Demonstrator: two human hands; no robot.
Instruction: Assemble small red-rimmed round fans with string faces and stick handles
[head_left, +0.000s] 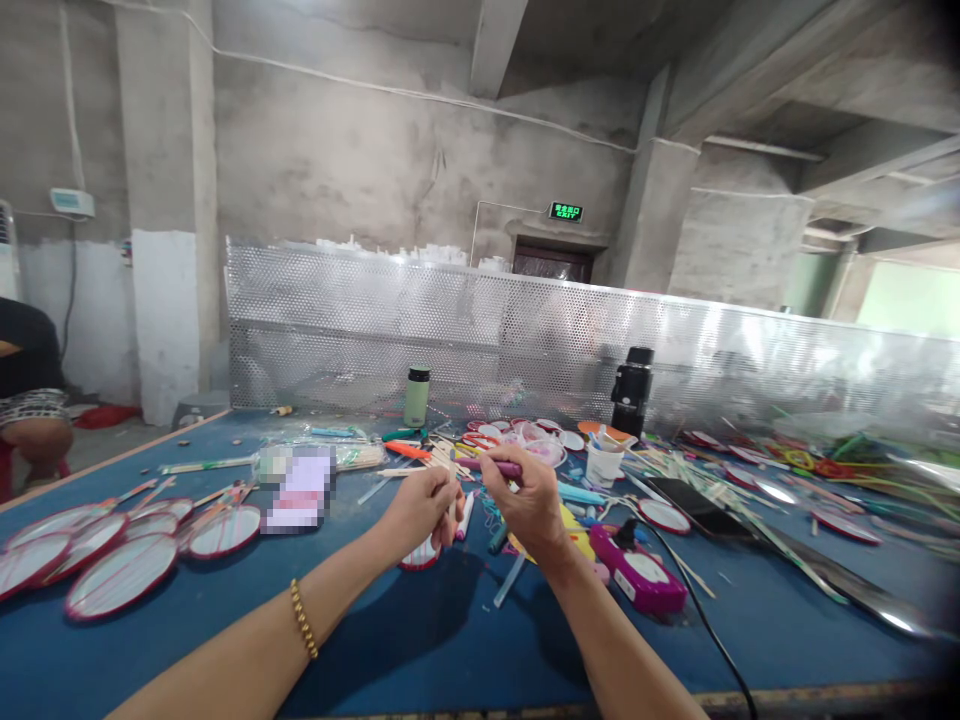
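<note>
My left hand [429, 505] is closed, its fingers pinched round a pale flat stick [452, 462] that points up. Directly below that hand shows part of a white round disc [420, 556] with a red rim; whether it is joined to the stick I cannot tell. My right hand [529, 492] grips a purple pen-like tool [504, 467]. Its tip points left, close to the stick and the left fingers. A pink-and-white marker [466, 516] lies on the table between the hands.
Red-rimmed discs with sticks [124, 578] lie at left, near a phone [304, 488]. A purple device [640, 570], black cable [701, 620] and white cup [604, 462] are at right. Behind stand a green tumbler [417, 398], a black flask [632, 392] and a perforated metal screen [360, 310].
</note>
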